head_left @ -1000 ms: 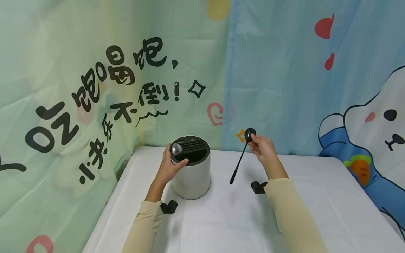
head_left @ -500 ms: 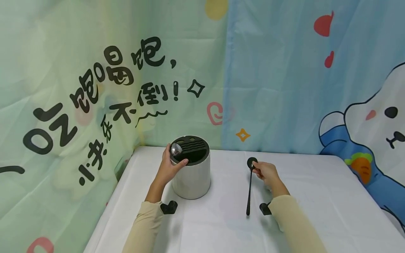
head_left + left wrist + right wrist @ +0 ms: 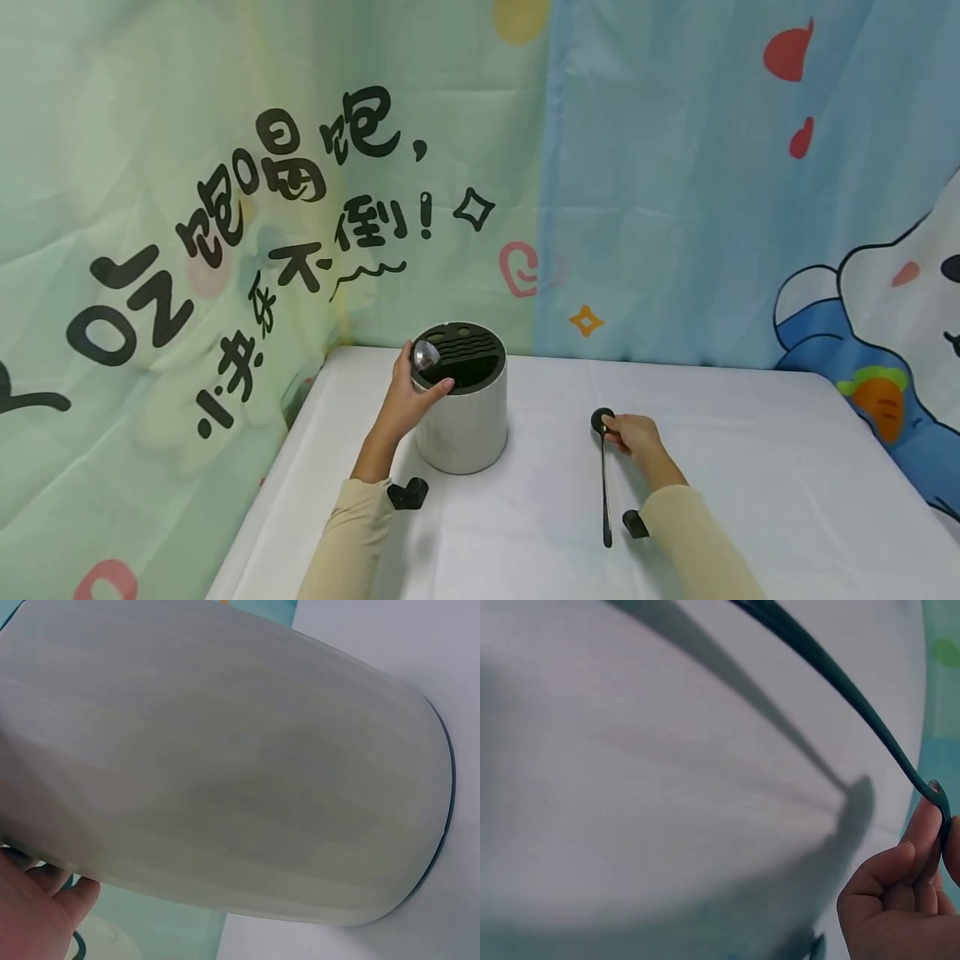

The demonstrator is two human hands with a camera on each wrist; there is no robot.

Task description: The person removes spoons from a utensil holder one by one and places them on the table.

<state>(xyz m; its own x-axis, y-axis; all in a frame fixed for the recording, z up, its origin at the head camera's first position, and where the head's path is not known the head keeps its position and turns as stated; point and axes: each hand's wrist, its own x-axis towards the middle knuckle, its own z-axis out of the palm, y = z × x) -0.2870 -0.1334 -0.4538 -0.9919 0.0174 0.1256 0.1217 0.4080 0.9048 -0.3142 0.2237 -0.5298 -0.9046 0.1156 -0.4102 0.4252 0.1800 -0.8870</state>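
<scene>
My left hand [image 3: 405, 404] grips the upper side of a round white utensil holder [image 3: 462, 433], thumb near the front of its rim. The holder has a black slotted top, from which a shiny metal spoon bowl [image 3: 426, 356] sticks out beside my left fingers. In the left wrist view the white wall [image 3: 247, 765] fills most of the picture. To the right, my right hand [image 3: 637, 442] pinches a long-handled black spoon [image 3: 604, 492] by its round bowl, the handle pointing toward me. The right wrist view shows the handle [image 3: 840, 681] with its shadow apart from it on the cloth.
A white cloth covers the table [image 3: 547, 533]. Printed curtains [image 3: 660, 208] hang behind it and along the left side. Black wrist mounts [image 3: 408, 493] sit at both cuffs.
My right hand has brought the black spoon down and slightly right, toward the table, its handle swinging to point straight at me. My left hand has stayed on the holder.
</scene>
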